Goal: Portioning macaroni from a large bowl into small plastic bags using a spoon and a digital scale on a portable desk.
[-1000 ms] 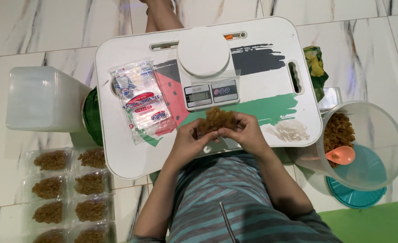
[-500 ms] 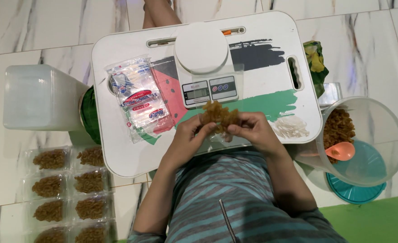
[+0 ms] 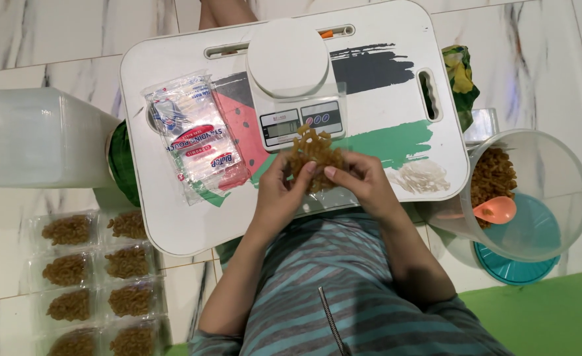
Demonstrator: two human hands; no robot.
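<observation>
A clear pouch [image 3: 317, 173] packed with brown, curly snacks [image 3: 312, 153] is sitting tilted just below the white kitchen scale [image 3: 292, 82].

My left hand [image 3: 279, 191] and right hand [image 3: 359, 183] meet close before my chest, fingers curled inward, forearms angled in.

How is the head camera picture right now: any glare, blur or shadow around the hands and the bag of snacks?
Head view: even, soft light and sharp focus; left hand and right hand show no motion blur; the clear bag of brown snacks they hold glints slightly; faint sheen on the pack of empty pouches and the marble floor; only soft shadows under the white tray table.
</observation>
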